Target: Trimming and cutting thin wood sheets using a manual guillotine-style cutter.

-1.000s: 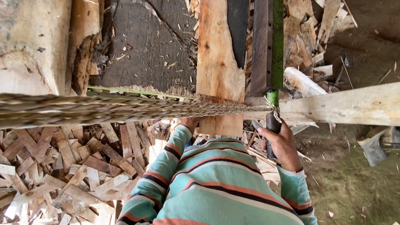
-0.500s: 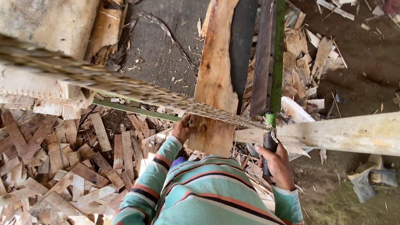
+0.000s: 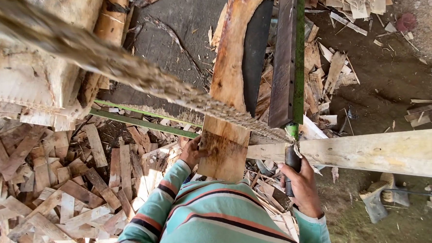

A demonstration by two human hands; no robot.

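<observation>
A long rough wooden slab [image 3: 231,82] with bark edges runs away from me. My left hand [image 3: 191,151] grips its near end at the left side. My right hand [image 3: 301,181] is closed around a dark handle [image 3: 291,163] of a long green-framed blade [image 3: 293,55] that runs beside the slab on its right. A thick braided rope [image 3: 126,67] stretches from the upper left down to the top of the handle. My striped teal sleeves fill the bottom middle.
A pale plank [image 3: 372,151] lies crosswise at the right. Heaps of short wood offcuts [image 3: 49,192] cover the ground at the left. A big log [image 3: 24,71] sits upper left. More scraps [image 3: 330,68] lie on bare soil at the right.
The view has tilted: rope and log now slant across the upper left. Both hands keep their holds on slab and handle.
</observation>
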